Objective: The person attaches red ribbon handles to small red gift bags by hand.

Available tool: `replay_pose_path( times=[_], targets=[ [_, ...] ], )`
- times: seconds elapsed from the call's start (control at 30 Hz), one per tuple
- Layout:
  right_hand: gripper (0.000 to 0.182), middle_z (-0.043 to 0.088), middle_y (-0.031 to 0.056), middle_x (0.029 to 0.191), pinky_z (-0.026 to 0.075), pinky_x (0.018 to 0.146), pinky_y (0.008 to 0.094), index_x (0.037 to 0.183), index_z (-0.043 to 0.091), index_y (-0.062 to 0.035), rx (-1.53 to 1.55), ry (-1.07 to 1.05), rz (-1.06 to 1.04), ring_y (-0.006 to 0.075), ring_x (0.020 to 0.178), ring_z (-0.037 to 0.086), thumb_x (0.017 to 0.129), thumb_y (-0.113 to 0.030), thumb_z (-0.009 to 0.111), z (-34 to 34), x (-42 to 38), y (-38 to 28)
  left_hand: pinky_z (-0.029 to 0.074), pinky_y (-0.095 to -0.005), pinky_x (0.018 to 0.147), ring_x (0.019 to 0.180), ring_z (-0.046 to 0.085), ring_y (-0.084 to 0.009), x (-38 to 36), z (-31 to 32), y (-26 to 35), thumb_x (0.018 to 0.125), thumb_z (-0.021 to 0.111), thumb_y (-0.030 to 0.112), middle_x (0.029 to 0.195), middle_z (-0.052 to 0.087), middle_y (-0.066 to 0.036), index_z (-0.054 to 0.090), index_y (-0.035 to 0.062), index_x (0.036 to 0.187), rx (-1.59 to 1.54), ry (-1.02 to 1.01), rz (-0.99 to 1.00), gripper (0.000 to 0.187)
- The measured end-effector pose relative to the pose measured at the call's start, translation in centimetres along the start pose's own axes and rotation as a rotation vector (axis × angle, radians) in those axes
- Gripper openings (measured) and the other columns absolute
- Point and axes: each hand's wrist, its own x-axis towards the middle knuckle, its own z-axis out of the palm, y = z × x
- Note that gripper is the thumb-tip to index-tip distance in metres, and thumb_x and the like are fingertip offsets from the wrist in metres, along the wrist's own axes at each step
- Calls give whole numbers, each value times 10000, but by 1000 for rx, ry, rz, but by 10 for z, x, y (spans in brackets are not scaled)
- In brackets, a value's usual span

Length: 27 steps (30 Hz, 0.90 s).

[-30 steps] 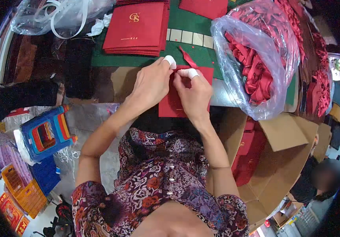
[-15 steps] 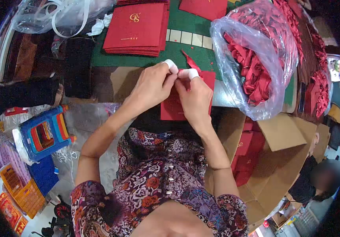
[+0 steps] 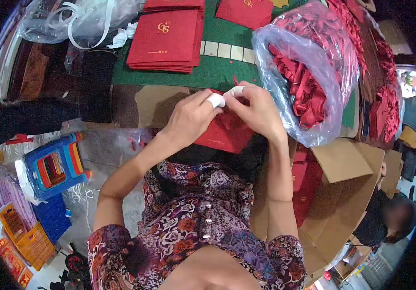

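My left hand (image 3: 191,117) and my right hand (image 3: 260,110) meet at the table's front edge, thumbs and fingertips pinched together. Each has a white wrap around a finger. Between them they grip a red ribbon (image 3: 228,118), mostly hidden by the fingers. It lies against a flat red paper envelope (image 3: 225,137), which tilts over the table edge above my lap. To the left of my hands, beyond the edge, a stack of red envelopes (image 3: 164,41) bears gold lettering. On the right stands an open clear plastic bag (image 3: 271,92) full of red ribbons.
A cardboard box (image 3: 336,208) holding red envelopes stands open at my right side. Clear plastic with white strapping (image 3: 106,24) lies at the far left of the table. Small plastic stools (image 3: 55,164) are on the floor at left. Another person (image 3: 387,220) is at right.
My hands have shifted slightly toward me and to the right, still pinched together. The red envelope has turned and now hangs at a slant. Less of the ribbon's loose end shows.
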Motion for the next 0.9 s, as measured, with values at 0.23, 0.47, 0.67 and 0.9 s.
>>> replay_pose_path(
  times=[0.23,0.47,0.67,0.9],
  targets=[
    [175,689,-18,831,468,697,246,947,739,11,548,-308,51,48,785,579,931,-160,707,-13,10,21,528,-419,716,824,641,-325,1,-4,-5,859,715,174,917,611,-153,634,-9,922,18,16,144,210],
    [109,708,-1,851,504,708,223,902,738,-5,734,-251,267,38,773,616,901,-114,725,-2,13,15,533,-426,724,827,641,-349,2,-8,-8,869,710,167,903,618,-169,629,-13,911,37,-15,202,202],
    [184,664,-23,739,468,630,226,834,715,-7,540,61,261,42,676,562,906,-176,721,11,27,26,512,-438,719,830,636,-397,6,0,-12,868,699,71,905,633,-174,619,19,927,-3,4,29,112],
    [211,715,97,746,505,630,307,885,725,-11,20,282,173,146,694,689,860,-217,761,12,22,26,451,-351,575,566,540,-242,9,7,-26,855,747,122,825,567,-114,623,35,963,-75,-35,-118,187]
  ],
)
